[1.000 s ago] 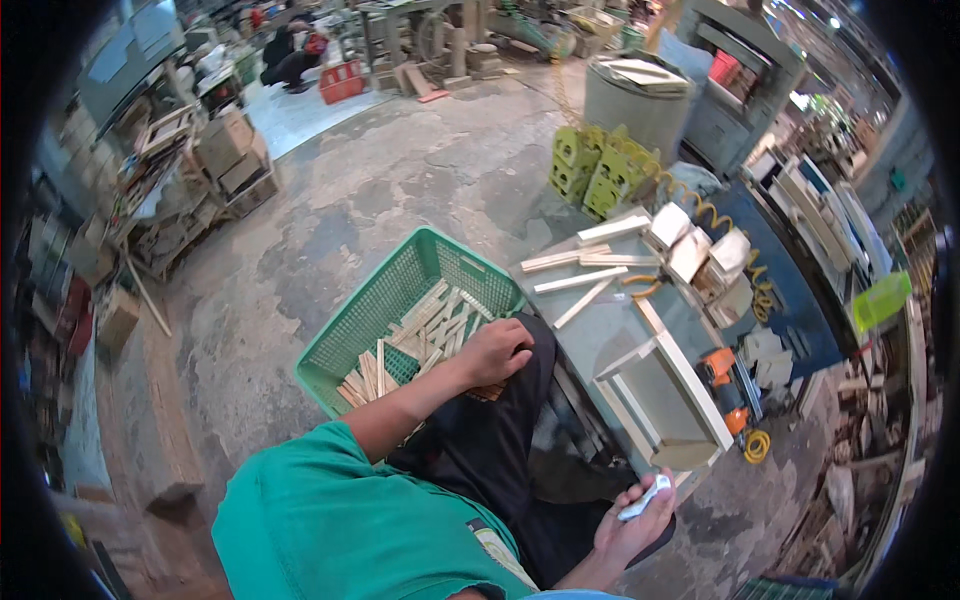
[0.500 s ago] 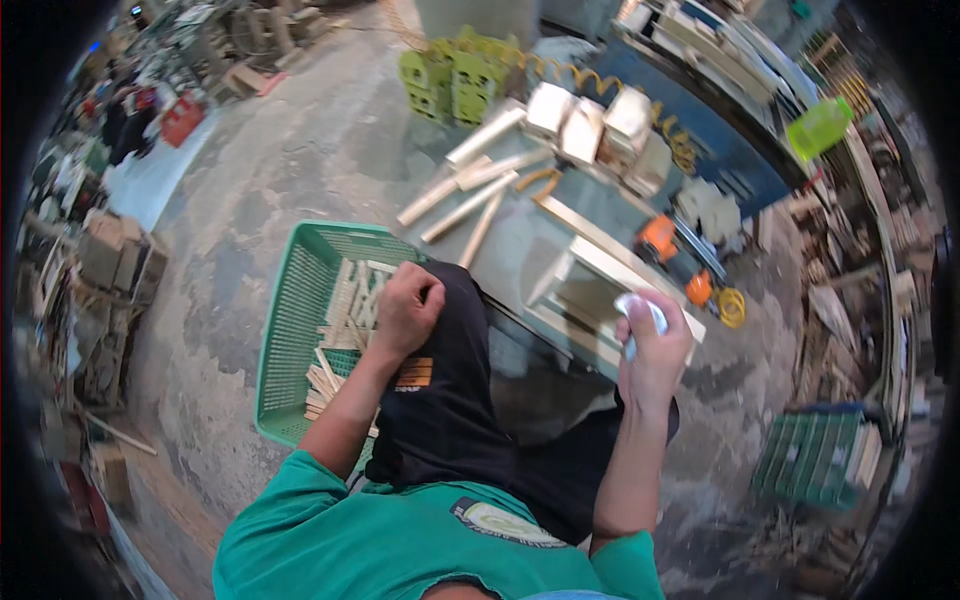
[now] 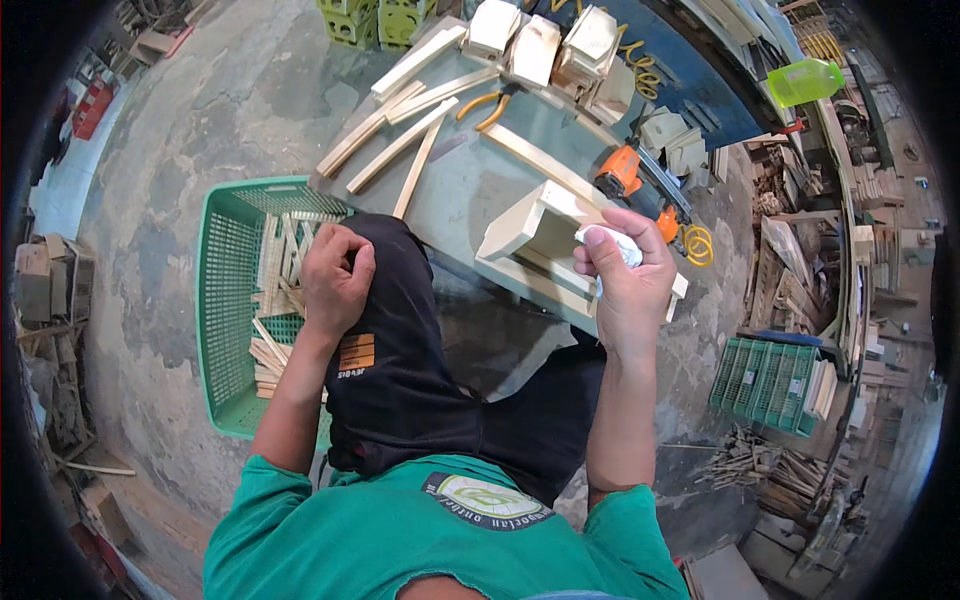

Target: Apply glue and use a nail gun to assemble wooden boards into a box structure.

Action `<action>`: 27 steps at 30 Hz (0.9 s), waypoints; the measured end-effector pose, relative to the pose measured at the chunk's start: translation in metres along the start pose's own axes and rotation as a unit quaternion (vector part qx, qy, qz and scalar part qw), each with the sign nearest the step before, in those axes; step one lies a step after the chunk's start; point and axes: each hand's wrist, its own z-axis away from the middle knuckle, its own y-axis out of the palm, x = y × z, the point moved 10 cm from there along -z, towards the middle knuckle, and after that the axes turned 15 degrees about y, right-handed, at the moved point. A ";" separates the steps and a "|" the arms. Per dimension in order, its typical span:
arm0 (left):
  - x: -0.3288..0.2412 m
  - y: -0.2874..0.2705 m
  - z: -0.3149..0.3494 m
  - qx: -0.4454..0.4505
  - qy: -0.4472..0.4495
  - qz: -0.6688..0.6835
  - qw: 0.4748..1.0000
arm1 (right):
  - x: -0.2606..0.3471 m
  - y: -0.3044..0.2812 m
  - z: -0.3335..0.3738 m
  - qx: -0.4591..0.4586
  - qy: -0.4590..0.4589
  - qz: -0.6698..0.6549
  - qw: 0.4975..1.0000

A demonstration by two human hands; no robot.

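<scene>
My left hand point(image 3: 338, 280) rests curled into a loose fist on my left knee, beside the green basket point(image 3: 205, 330) of thin wooden strips point(image 3: 268, 355); nothing sticks out of its fingers. My right hand point(image 3: 632, 275) is raised, with thumb and fingers closed round a small whitish, shiny thing point(image 3: 622, 245). Its kind is hard to tell, since the fingers cover part of it. Just behind that hand, a pale wooden box frame point(image 3: 515, 232) stands on the grey work table point(image 3: 455, 205) in front of me.
Loose wooden strips point(image 3: 400, 160) and orange-handled pliers point(image 3: 490, 112) lie on the table. Pale wood blocks point(image 3: 533, 52) line its far side. An orange nail gun point(image 3: 620, 172) lies on the right by a yellow coiled hose point(image 3: 697, 245). A green crate point(image 3: 765, 385) stands on the floor farther right.
The whole view has shifted, so the table and basket appear lower and farther left. My right hand still grips the whitish thing, now turned differently. My left fist stays on the knee.
</scene>
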 end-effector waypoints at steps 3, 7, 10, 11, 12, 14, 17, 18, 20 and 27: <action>0.001 0.000 -0.001 -0.006 0.002 0.015 1.000 | 0.002 0.013 0.006 0.005 -0.045 0.076 0.996; 0.005 -0.001 0.000 -0.008 -0.003 0.020 1.000 | -0.002 0.019 0.009 -0.040 -0.093 0.191 0.976; 0.008 0.000 0.001 -0.012 -0.004 0.035 0.999 | 0.001 0.028 0.012 -0.054 -0.118 0.240 0.962; 0.008 -0.001 0.001 -0.012 -0.007 0.036 0.999 | 0.001 0.029 0.011 -0.053 -0.116 0.242 0.962; 0.008 -0.001 0.001 -0.012 -0.010 0.038 0.999 | 0.002 0.030 0.011 -0.060 -0.124 0.252 0.958; 0.008 -0.002 0.000 -0.012 -0.014 0.040 0.999 | 0.003 0.031 0.010 -0.066 -0.131 0.263 0.954; 0.008 -0.002 0.000 -0.008 -0.014 0.039 0.999 | 0.011 0.038 0.015 -0.065 -0.182 0.309 0.931; 0.008 -0.003 0.000 -0.009 -0.010 0.036 0.999 | 0.014 0.039 0.016 -0.069 -0.188 0.314 0.928; 0.008 -0.002 0.000 -0.010 -0.006 0.033 0.999 | 0.016 0.040 0.016 -0.074 -0.193 0.319 0.925; 0.012 -0.001 0.002 -0.012 -0.019 0.043 0.999 | 0.023 0.048 0.020 -0.076 -0.232 0.355 0.902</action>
